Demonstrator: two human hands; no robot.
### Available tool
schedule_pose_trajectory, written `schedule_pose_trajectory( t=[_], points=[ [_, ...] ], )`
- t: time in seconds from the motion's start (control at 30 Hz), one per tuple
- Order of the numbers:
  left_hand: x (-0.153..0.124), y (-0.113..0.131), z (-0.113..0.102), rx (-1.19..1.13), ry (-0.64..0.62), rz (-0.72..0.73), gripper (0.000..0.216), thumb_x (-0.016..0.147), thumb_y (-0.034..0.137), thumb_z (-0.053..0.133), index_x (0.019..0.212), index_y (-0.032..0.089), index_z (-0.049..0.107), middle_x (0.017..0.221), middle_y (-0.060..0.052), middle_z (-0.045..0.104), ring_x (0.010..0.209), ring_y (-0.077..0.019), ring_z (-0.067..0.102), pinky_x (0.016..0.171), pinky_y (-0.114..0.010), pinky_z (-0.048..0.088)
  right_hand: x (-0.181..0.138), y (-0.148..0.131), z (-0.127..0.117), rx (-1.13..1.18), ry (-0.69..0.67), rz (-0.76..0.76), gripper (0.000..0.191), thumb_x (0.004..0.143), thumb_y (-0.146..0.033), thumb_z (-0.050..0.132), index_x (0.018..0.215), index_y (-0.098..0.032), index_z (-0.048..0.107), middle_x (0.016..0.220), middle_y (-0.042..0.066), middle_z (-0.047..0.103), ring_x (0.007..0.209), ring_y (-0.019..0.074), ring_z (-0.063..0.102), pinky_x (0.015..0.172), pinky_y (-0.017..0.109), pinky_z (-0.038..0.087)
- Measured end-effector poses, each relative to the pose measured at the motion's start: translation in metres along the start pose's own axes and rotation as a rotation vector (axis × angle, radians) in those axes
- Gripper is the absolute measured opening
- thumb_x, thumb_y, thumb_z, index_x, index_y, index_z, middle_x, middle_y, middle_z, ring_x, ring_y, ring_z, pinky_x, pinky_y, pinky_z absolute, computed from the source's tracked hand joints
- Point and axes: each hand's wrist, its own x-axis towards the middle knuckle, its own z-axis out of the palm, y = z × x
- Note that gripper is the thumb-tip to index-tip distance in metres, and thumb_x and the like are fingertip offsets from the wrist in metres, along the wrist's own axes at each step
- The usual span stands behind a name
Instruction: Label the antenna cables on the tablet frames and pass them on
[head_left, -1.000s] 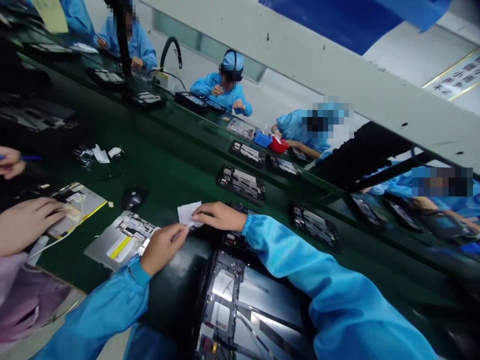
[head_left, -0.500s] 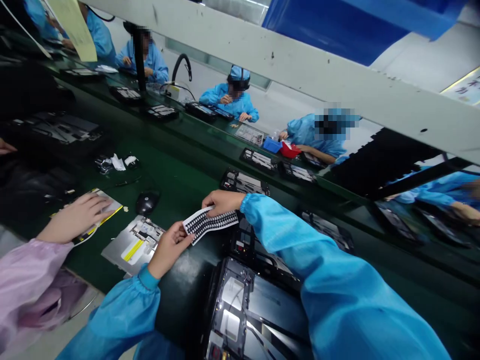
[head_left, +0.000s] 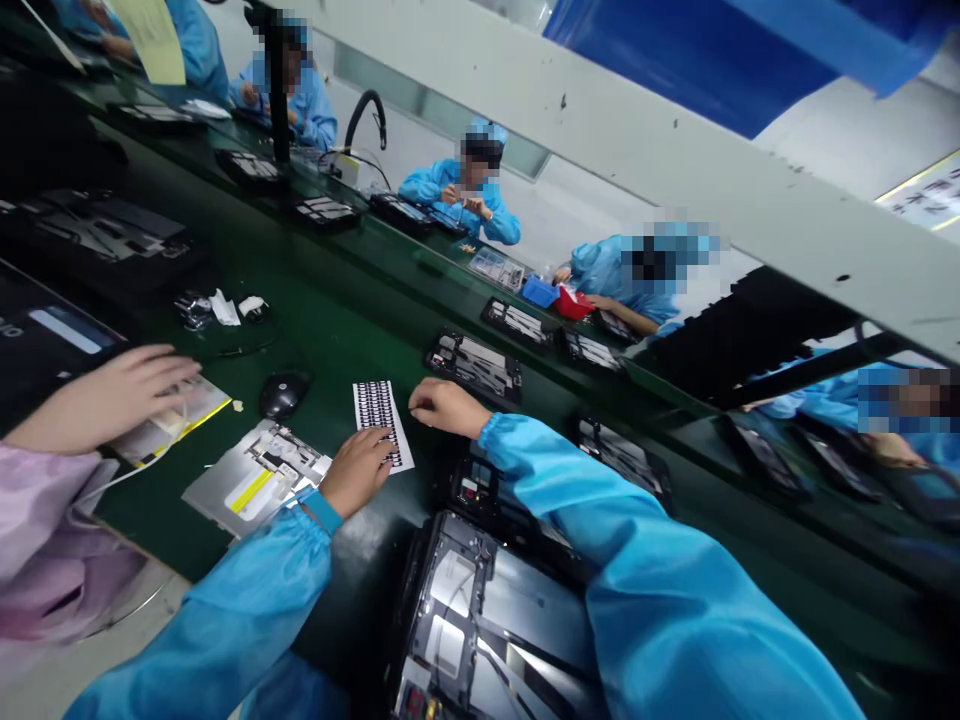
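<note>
A white sheet of small black stickers (head_left: 373, 403) lies on the green bench. My left hand (head_left: 358, 472) rests on its lower left part, fingers stretched over it. Just right of the sheet is my right hand (head_left: 450, 408), with thumb and fingers pinched together; whatever may be between them is too small to see. Below my hands an opened laptop chassis (head_left: 517, 620) shows its metal plates and black cables. Left of my left hand sits a silver metal plate with a yellow strip (head_left: 251, 490).
A black computer mouse (head_left: 285, 394) is beyond the silver plate. At left, a co-worker's hand (head_left: 127, 395) reaches over a yellow-edged panel (head_left: 199, 415). More opened chassis (head_left: 474, 365) line the bench. A pale beam (head_left: 600, 130) crosses overhead. Several co-workers in blue sit opposite.
The sticker sheet, held up and bent between both hands before, now lies flat on the bench. My right hand has let go of it. The co-worker's hand at left has lifted and shifted left.
</note>
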Motion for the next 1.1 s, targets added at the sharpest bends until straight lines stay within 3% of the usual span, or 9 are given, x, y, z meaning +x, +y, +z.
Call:
schedule_pose_trajectory(
  t=[0.1,0.2,0.5,0.6,0.7,0.8,0.9,1.0,1.1],
  points=[
    [-0.002,-0.01,0.002,0.018,-0.04,-0.002,0.027,0.095,0.032,0.063,0.118,0.018,0.064,0.134,-0.01,0.059,0.124,-0.0266,0.057,0.104,-0.052,0.048,-0.014,-0.008,0.007,-0.093,-0.14,-0.137,0.011,0.085,-0.011,0.069,0.091,-0.018,0.074,0.101,0.004,0.073,0.095,0.0157,0.067,0.086,0.024,0.048],
    [-0.002,-0.012,0.001,0.018,-0.06,-0.008,0.023,0.094,0.029,0.064,0.114,0.017,0.065,0.135,-0.01,0.058,0.126,-0.0272,0.055,0.106,-0.053,0.047,-0.017,-0.021,0.023,-0.196,-0.222,-0.171,0.011,0.085,-0.012,0.067,0.09,-0.018,0.075,0.101,0.006,0.075,0.094,0.0198,0.069,0.077,0.025,0.047],
    [-0.003,-0.02,0.007,-0.002,-0.071,-0.024,0.031,0.088,0.015,0.058,0.119,0.017,0.063,0.142,-0.012,0.057,0.134,-0.028,0.05,0.113,-0.049,0.042,-0.006,-0.038,0.044,-0.294,-0.224,-0.168,0.009,0.085,-0.013,0.065,0.09,-0.009,0.072,0.103,0.018,0.075,0.094,0.0276,0.072,0.071,0.029,0.049],
    [-0.003,-0.023,0.007,0.012,-0.053,-0.019,0.036,0.086,0.017,0.054,0.122,0.018,0.062,0.141,-0.012,0.058,0.133,-0.028,0.052,0.114,-0.048,0.042,0.0,-0.04,0.033,-0.216,-0.184,-0.167,0.005,0.08,-0.013,0.072,0.084,-0.01,0.071,0.092,0.013,0.076,0.085,0.0231,0.072,0.07,0.026,0.049],
    [0.001,-0.025,0.005,0.024,-0.045,0.019,0.03,0.088,0.025,0.053,0.115,0.019,0.065,0.139,-0.011,0.06,0.131,-0.0283,0.054,0.112,-0.048,0.045,-0.014,-0.041,-0.002,-0.08,-0.055,-0.12,0.004,0.085,-0.009,0.064,0.086,-0.011,0.068,0.087,0.007,0.075,0.079,0.0156,0.07,0.071,0.022,0.049],
    [0.008,-0.024,0.002,0.013,-0.043,0.071,0.028,0.089,0.03,0.049,0.109,0.019,0.066,0.134,-0.012,0.063,0.127,-0.0292,0.058,0.109,-0.05,0.047,-0.075,-0.043,-0.043,0.064,0.118,-0.029,0.011,0.087,-0.006,0.054,0.09,-0.012,0.063,0.084,0.002,0.072,0.077,0.0108,0.066,0.071,0.02,0.048],
    [0.02,-0.019,-0.003,-0.018,-0.001,0.107,0.034,0.089,0.039,0.049,0.11,0.017,0.065,0.134,-0.015,0.063,0.129,-0.0324,0.056,0.111,-0.055,0.043,-0.177,-0.057,-0.06,0.301,0.314,0.009,0.01,0.082,-0.007,0.055,0.08,-0.015,0.059,0.074,-0.002,0.064,0.068,0.0087,0.059,0.064,0.019,0.046],
    [0.023,0.003,-0.019,-0.045,0.107,0.111,0.04,0.09,0.046,0.049,0.115,0.018,0.063,0.138,-0.012,0.06,0.137,-0.0332,0.05,0.115,-0.058,0.037,-0.278,-0.088,-0.034,0.494,0.51,0.067,0.013,0.078,-0.005,0.055,0.074,-0.017,0.058,0.069,-0.003,0.06,0.063,0.0082,0.054,0.06,0.019,0.045],
    [0.002,0.049,-0.054,-0.083,0.242,0.075,0.038,0.096,0.042,0.045,0.124,0.021,0.059,0.139,-0.005,0.059,0.137,-0.0281,0.05,0.113,-0.058,0.039,-0.347,-0.117,0.021,0.493,0.601,0.207,0.013,0.085,-0.006,0.058,0.083,-0.018,0.061,0.074,-0.002,0.063,0.066,0.0095,0.057,0.063,0.02,0.047]
  ],
)
